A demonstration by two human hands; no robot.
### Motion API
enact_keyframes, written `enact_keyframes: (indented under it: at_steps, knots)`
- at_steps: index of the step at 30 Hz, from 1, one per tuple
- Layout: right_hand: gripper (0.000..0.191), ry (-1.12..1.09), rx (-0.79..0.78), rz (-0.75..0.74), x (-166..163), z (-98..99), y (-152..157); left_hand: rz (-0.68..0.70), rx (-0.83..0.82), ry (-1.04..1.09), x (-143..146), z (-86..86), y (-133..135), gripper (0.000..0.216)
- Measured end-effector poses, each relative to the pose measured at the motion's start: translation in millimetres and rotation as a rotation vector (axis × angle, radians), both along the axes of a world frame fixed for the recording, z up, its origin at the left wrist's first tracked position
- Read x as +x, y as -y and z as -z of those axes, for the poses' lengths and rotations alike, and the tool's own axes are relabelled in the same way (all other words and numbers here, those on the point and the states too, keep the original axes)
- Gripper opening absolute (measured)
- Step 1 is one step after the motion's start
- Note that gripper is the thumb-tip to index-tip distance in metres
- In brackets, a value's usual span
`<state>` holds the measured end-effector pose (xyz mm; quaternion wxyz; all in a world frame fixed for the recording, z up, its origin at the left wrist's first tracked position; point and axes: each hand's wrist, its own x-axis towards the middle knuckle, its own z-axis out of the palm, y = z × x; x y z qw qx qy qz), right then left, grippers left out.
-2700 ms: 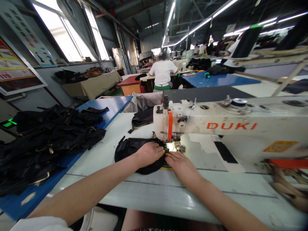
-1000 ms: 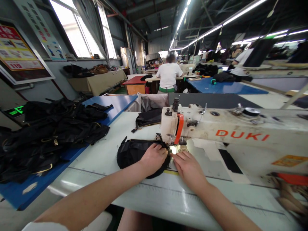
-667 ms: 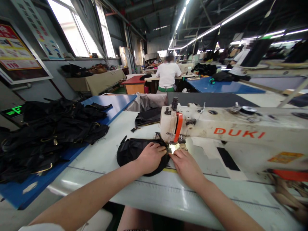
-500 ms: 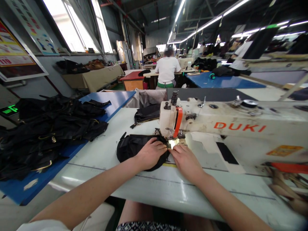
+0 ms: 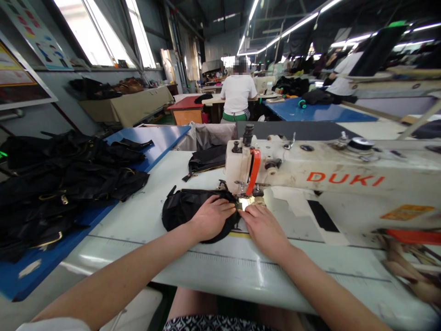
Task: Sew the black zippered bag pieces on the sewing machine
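A black fabric bag piece [image 5: 181,209] with a rounded outline lies on the pale sewing table, its right edge under the needle area of the sewing machine [image 5: 237,161]. My left hand [image 5: 213,217] rests over the piece, fingers close together and gripping its right side. Just right of it, my right hand [image 5: 260,226] is closed, thumb and fingertips pinched at the piece's edge near the lit presser foot [image 5: 245,203]. The fingertips of both hands almost meet, and the cloth between them is mostly hidden.
Another black zippered piece [image 5: 206,161] lies behind the machine head. A heap of black zippered pieces [image 5: 69,179] covers the blue table [image 5: 15,280] at left. A black strip [image 5: 322,216] lies under the machine arm. A person in a white shirt [image 5: 239,94] sits ahead, facing away.
The view has shifted slightly, so most things sit a little further left and higher. Both hands stay at the machine on the black piece, with barely any visible movement.
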<state>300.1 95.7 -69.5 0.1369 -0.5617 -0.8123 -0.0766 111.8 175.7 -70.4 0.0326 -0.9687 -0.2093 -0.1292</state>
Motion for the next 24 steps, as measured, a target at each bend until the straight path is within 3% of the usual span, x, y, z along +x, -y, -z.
enact_keyframes:
  at_steps: [24]
  knots:
    - [0.024,-0.061,0.005,0.012,-0.4,-0.3,1.9,-0.094,-0.022,0.072,16.4,0.9,-11.9,0.034]
